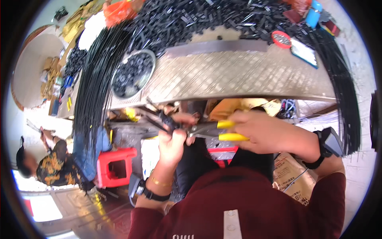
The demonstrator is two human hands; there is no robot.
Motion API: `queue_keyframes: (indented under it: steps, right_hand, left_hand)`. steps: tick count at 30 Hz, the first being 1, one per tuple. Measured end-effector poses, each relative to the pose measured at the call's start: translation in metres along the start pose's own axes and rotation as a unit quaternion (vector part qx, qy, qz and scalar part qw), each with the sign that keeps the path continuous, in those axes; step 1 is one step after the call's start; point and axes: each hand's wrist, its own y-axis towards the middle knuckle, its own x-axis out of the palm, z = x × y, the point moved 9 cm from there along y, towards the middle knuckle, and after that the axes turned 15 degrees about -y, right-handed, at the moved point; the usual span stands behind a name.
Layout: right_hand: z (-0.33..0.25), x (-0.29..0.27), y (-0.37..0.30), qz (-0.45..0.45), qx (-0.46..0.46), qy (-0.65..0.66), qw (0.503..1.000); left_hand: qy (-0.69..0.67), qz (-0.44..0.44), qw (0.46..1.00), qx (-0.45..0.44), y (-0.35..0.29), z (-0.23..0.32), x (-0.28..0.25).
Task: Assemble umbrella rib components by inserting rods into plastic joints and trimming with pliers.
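My right hand (260, 129) is wrapped round the yellow handles of a pair of pliers (227, 137). The metal jaws point left and reach to my left hand's fingers. My left hand (174, 137) is closed on several thin black cables (149, 116) that stick out to its upper left, with a dark lump at their end. Whether the jaws bite on a cable is too small and blurred to tell. Both hands are over my lap, just below the near edge of the worktable (238, 77).
Loose black parts (191, 18) are heaped along the table's far side. A bowl of small black parts (133, 73) stands at left beside a hanging bundle of black cables (95, 67). A red dish (281, 40) sits at right. A co-worker (55, 165) sits near a red stool (116, 167).
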Motion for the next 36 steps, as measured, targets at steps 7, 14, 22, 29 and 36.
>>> queue_keyframes:
  steps: [7,14,22,29,36]
  right_hand:
    - [-0.032,0.089,-0.069,-0.345,0.076,0.721,0.597]
    - [0.004,-0.001,-0.026,-0.034,0.029,0.051,0.998]
    - [-0.008,-0.022,-0.041,-0.06,0.031,0.029,0.997]
    - [-0.011,0.042,-0.054,-0.334,0.064,0.591,0.731]
    - [0.009,0.017,-0.048,-0.193,0.103,0.408,0.886]
  left_hand:
    - [0.095,-0.245,0.96,-0.099,-0.008,-0.015,0.052]
    - [0.0,-0.135,0.986,-0.096,-0.003,-0.02,0.038]
    - [0.061,-0.157,0.983,-0.078,0.006,-0.026,0.048]
    - [0.127,-0.225,0.966,-0.019,-0.004,-0.013,0.06]
    - [0.064,-0.112,0.988,-0.09,0.01,-0.033,0.035]
